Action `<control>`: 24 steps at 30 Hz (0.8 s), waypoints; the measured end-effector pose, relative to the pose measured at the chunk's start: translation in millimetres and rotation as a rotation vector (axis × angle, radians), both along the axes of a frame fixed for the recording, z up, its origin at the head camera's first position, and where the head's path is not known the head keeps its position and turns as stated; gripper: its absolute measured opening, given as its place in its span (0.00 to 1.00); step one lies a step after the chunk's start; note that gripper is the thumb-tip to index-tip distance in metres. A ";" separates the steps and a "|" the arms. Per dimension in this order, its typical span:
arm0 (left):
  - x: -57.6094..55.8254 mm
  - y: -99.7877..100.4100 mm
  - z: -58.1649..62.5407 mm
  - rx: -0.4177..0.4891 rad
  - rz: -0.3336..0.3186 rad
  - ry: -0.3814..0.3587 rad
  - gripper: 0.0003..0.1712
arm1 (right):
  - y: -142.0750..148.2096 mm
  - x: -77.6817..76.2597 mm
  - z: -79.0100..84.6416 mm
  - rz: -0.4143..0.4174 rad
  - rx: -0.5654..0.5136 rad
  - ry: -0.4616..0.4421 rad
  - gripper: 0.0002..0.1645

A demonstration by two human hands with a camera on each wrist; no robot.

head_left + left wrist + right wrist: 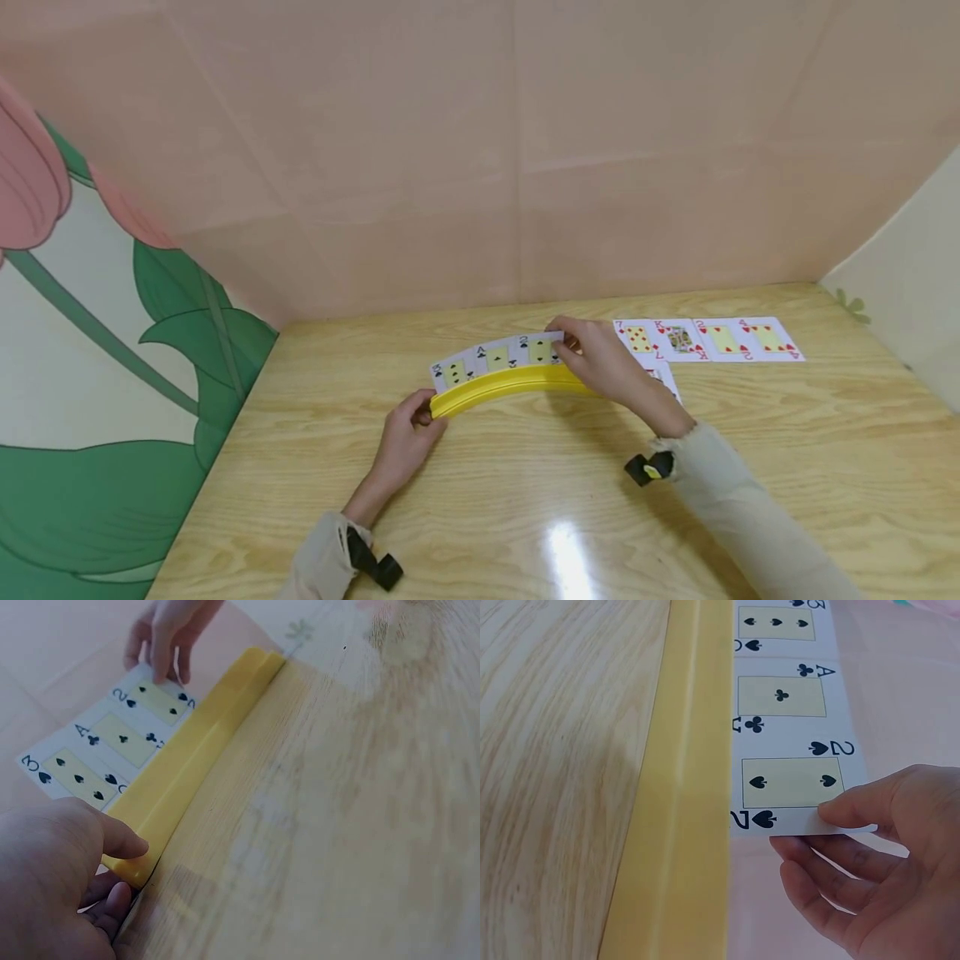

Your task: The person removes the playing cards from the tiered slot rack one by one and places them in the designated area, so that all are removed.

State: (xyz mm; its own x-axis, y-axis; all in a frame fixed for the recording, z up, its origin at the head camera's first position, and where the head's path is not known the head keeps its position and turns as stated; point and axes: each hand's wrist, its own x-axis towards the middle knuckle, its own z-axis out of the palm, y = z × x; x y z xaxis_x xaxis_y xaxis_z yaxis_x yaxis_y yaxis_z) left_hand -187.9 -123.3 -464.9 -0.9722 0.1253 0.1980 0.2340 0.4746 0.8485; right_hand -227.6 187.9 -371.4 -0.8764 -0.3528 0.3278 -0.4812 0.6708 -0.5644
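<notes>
A curved yellow card holder (495, 383) stands on the wooden table, with three playing cards upright in a row at its left part. They are a three of spades (453, 372), an ace of clubs (497, 357) and a two of spades (791, 782). My left hand (405, 437) grips the holder's left end, its thumb on the near side. In the right wrist view my right hand (885, 855) pinches the two of spades by its outer edge between thumb and fingers. The right hand and forearm cover the holder's right end in the head view.
Face-up red cards lie in a row at the back right: a seven (637, 339), a king (680, 340), a two (722, 339) and a four (767, 338). Another card (666, 375) is partly hidden behind my right wrist. A pinkish wall (420, 167) borders the table's back.
</notes>
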 end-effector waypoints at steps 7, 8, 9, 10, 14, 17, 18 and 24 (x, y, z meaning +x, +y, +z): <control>-0.4 -0.3 -0.9 0.004 -0.005 0.005 0.19 | 2.4 1.3 3.7 -0.029 0.001 -0.025 0.12; -0.6 -0.4 -1.4 0.004 -0.008 0.006 0.19 | 2.7 1.5 4.0 -0.035 0.002 -0.024 0.12; -0.7 -0.6 -1.9 0.003 -0.008 0.004 0.19 | 3.0 1.7 4.4 -0.039 0.003 -0.022 0.12; -0.8 -0.8 -2.0 0.001 -0.008 0.001 0.19 | 2.9 1.8 5.1 -0.043 0.004 -0.021 0.12; -1.2 -1.2 -3.1 -0.004 -0.006 -0.010 0.19 | 3.2 2.3 6.5 -0.049 0.008 -0.015 0.11; -1.2 -0.9 -3.8 -0.004 -0.003 -0.014 0.19 | 3.7 2.6 6.8 -0.048 0.009 -0.015 0.11; -1.2 -0.8 -3.8 -0.005 -0.002 -0.014 0.19 | 4.0 2.8 7.0 -0.049 0.009 -0.015 0.11; -0.6 -0.4 -2.4 -0.006 -0.004 0.004 0.19 | 5.6 4.3 10.7 -0.054 0.005 -0.014 0.12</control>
